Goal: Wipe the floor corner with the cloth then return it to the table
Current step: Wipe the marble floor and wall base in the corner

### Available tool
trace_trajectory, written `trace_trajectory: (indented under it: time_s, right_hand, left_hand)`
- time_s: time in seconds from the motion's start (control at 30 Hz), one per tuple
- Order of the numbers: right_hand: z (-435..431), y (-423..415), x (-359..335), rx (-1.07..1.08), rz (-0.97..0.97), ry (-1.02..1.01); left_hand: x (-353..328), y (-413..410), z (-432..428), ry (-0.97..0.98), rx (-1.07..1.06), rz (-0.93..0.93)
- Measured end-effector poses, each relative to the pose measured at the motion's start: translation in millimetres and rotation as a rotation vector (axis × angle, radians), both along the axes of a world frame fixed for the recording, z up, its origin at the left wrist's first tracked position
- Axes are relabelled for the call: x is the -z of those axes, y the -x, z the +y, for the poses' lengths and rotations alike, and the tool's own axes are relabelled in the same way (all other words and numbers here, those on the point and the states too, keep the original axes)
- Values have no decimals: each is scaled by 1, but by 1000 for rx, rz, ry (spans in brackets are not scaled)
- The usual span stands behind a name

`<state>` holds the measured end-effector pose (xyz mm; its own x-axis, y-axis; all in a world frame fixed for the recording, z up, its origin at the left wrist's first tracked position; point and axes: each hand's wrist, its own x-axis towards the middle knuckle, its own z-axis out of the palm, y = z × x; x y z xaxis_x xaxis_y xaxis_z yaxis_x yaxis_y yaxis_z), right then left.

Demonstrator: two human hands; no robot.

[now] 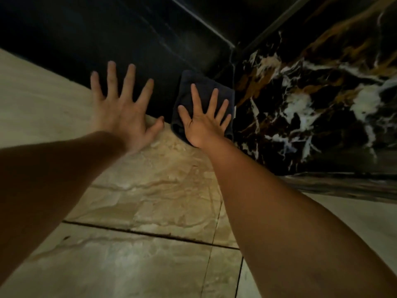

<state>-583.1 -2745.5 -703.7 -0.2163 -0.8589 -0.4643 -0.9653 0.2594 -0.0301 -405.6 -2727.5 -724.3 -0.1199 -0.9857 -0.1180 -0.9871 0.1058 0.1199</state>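
Observation:
A dark folded cloth (189,87) lies in the floor corner where the beige tile floor (154,196) meets two dark walls. My right hand (204,121) presses flat on the cloth with fingers spread, palm down; the cloth shows above and to the left of the fingers. My left hand (122,108) is spread flat beside it, to the left, fingers over the base of the black wall and palm over the tile. It holds nothing. The two hands are a short gap apart.
A plain black wall (107,39) runs along the back left. A black marble wall with white and brown veins (311,93) stands at the right. Dark grout lines (150,233) cross the beige tiles below my forearms.

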Motion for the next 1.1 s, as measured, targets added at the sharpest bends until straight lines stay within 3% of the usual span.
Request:
trace_trajectory:
  time_s: [0.1, 0.2, 0.33, 0.4, 0.57, 0.67, 0.77, 0.9, 1.03, 1.1]
  right_hand:
    - [10, 2, 3, -31, 3, 67]
    - [81, -3, 7, -55, 31, 215]
    - [195, -32, 0, 63, 32, 161]
    - [199, -34, 1, 94, 16, 153]
    - [29, -2, 11, 53, 26, 281]
    - [-91, 3, 9, 120, -35, 165]
    - [-113, -3, 11, 121, -51, 133]
    - [29, 0, 8, -15, 46, 261]
    - [235, -22, -10, 5, 67, 122]
    - [257, -26, -9, 47, 96, 58]
  left_hand:
    - [-3, -1, 0, -25, 11, 15]
    - [-4, -3, -2, -42, 18, 30]
    - [-4, -6, -4, -85, 45, 58]
    - [-3, -5, -4, -94, 46, 53]
    - [-2, -1, -4, -106, 29, 30]
    - [-3, -2, -3, -69, 27, 64]
    - [-1, -4, -3, -64, 34, 60]
    - [-2, -4, -2, -59, 35, 62]
    - [0, -6, 0, -54, 39, 50]
    - [1, -4, 0, -54, 40, 39]
